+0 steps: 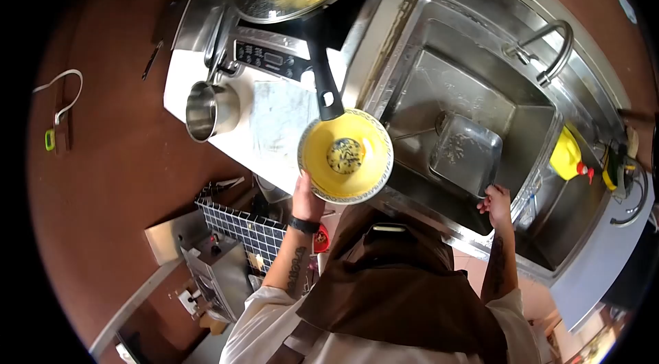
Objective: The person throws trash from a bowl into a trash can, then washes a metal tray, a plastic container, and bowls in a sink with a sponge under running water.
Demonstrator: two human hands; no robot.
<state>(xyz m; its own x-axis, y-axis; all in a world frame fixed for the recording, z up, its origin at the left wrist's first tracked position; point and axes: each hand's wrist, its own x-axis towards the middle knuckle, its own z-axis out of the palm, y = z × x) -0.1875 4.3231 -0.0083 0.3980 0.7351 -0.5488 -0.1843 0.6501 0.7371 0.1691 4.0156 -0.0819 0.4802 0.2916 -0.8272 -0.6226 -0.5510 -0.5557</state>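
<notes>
The right hand (497, 205) pinches the near corner of a shallow, rectangular silver metal tray (468, 153), which extends forward and leftward from it within the grey steel sink (456, 83), while the left hand (307, 201) grips a round yellow bowl (318, 141) with a patterned rim.

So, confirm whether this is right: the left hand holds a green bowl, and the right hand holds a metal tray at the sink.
Wrong colour: the head view shows the left hand holding a yellow bowl. The rest stands.
</notes>
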